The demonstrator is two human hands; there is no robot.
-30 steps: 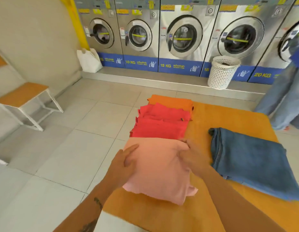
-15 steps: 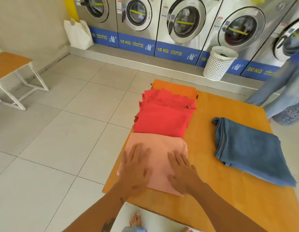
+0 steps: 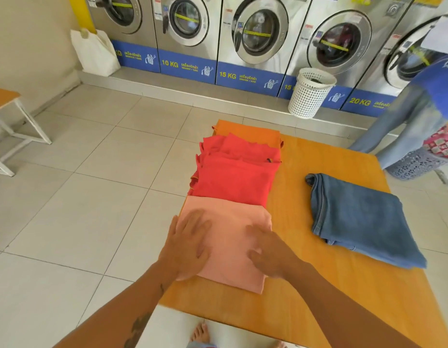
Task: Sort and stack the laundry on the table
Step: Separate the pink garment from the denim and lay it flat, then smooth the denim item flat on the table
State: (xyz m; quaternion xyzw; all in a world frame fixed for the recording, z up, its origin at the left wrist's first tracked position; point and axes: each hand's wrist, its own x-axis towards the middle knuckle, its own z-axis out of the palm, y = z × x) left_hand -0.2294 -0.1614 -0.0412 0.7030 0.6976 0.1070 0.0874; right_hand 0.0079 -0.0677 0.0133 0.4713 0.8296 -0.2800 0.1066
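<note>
A folded pale pink cloth [image 3: 230,237] lies at the near left of the orange table [image 3: 318,292]. My left hand [image 3: 190,244] rests flat on its left side, fingers spread. My right hand [image 3: 270,252] lies flat on its right side. Neither hand grips anything. Beyond the pink cloth sit folded red garments [image 3: 233,179], overlapping, and behind them a folded orange piece [image 3: 250,133]. Folded blue jeans [image 3: 358,217] lie on the right half of the table.
Washing machines [image 3: 255,38] line the far wall, with a white perforated basket [image 3: 309,92] and a white bag [image 3: 94,52] before them. Another person [image 3: 423,116] stands at the far right by a grey basket [image 3: 416,164]. A bench [image 3: 6,126] stands left.
Both hands have gone from gripping the pink cloth's far edge to lying flat on top of it. The view has tilted down and back.
</note>
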